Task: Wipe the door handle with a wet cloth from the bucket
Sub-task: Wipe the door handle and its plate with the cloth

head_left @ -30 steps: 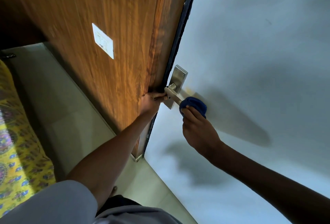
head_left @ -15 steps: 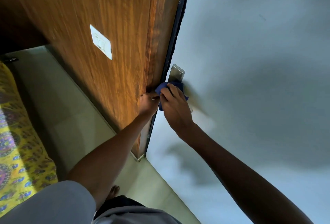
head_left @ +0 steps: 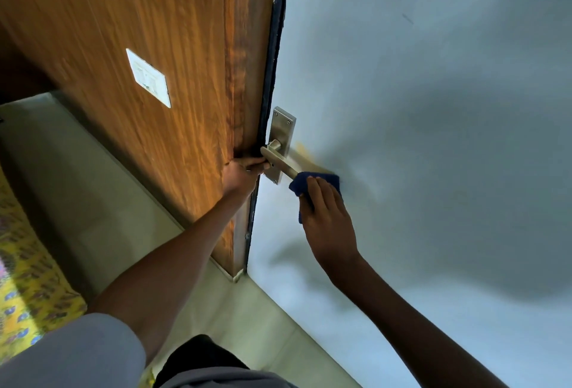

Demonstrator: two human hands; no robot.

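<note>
I'd keep my right hand [head_left: 328, 220] closed around the blue cloth [head_left: 312, 182], wrapping it over the lever's free end and drawing it along with firm, even pressure, while my left hand [head_left: 240, 172], fingers curled round the door edge [head_left: 269, 78], steadies the door. The door handle [head_left: 280, 158] is brushed steel, a straight lever on a screwed rectangular plate beside that edge.

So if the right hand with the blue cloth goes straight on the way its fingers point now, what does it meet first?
Probably the lever of the door handle. The right hand points up along it, with the blue cloth already at the lever's free end; behind comes the metal plate. Depth is hard to judge.
</note>
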